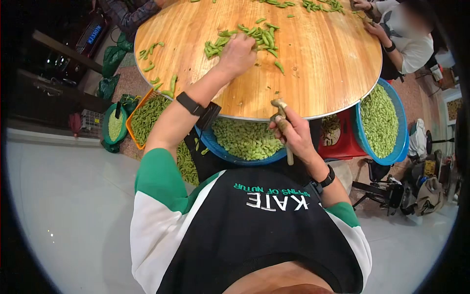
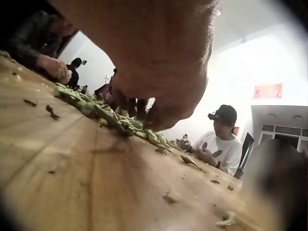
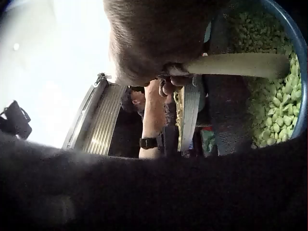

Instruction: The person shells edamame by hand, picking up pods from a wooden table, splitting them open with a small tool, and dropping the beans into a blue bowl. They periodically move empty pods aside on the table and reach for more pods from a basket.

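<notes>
The green pods [image 1: 268, 38] lie in a loose heap on the wooden table [image 1: 323, 63], and by their look each should be light, fairly firm yet bendable and easy to bruise, so a fingertip pinch across the plump middle would likely suit. The left hand [image 1: 239, 53] is over the heap, back upward, forearm stretched out and fingertips bent down among the pods, though I cannot tell whether they pinch one, while the right hand [image 1: 295, 132], at the near edge, grips a pale stick [image 1: 290, 156] whose free end juts toward the wearer's body
</notes>
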A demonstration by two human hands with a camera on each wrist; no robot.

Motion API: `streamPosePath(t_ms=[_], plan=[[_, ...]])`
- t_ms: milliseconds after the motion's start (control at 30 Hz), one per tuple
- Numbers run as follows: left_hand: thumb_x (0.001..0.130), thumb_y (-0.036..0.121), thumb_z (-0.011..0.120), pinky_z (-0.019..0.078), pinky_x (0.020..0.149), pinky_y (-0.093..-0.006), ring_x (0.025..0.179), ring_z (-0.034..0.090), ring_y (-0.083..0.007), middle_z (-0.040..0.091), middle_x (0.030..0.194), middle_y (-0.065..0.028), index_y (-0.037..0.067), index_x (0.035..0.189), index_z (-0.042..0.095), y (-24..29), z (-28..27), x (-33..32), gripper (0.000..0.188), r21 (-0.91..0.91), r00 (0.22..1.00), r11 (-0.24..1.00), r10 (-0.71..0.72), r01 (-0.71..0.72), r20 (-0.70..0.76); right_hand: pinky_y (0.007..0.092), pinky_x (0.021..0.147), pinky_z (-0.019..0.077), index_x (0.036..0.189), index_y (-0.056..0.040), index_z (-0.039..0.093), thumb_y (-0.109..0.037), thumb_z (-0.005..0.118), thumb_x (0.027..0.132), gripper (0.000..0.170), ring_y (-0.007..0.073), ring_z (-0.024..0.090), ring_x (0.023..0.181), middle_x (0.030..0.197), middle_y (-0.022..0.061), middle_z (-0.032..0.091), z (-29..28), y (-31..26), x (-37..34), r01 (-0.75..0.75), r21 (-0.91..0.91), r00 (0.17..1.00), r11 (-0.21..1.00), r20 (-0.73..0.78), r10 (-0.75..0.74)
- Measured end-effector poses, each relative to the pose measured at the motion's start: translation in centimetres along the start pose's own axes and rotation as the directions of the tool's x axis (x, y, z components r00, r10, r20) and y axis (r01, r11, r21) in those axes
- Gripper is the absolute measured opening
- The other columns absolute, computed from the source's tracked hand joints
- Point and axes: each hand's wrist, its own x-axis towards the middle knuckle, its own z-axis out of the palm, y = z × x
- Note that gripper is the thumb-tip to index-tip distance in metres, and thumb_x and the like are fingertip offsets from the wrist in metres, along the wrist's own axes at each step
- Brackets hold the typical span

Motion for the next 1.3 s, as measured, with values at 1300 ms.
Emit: streamPosePath(t_ms=[1300], plan=[[0.091, 0.016, 0.061, 0.0372, 0.039, -0.0187, 0.048, 0.052, -0.0075, 0.061, 0.069, -0.0034, 0.003, 0.097, 0.060, 7.1, -6.9, -7.3, 0.014, -0.631, 0.661, -0.447, -0.111, 0.634, 0.742, 0.0189, 0.042, 0.0348, 0.119, -0.0053, 0.053, -0.017, 0.049, 0.097, 0.025, 0.0069, 0.044, 0.052, 0.081, 0.0036, 0.057, 1.3, -1.8, 2.5, -0.120, 0.656, 0.992, 0.745, 0.099, 0.073]])
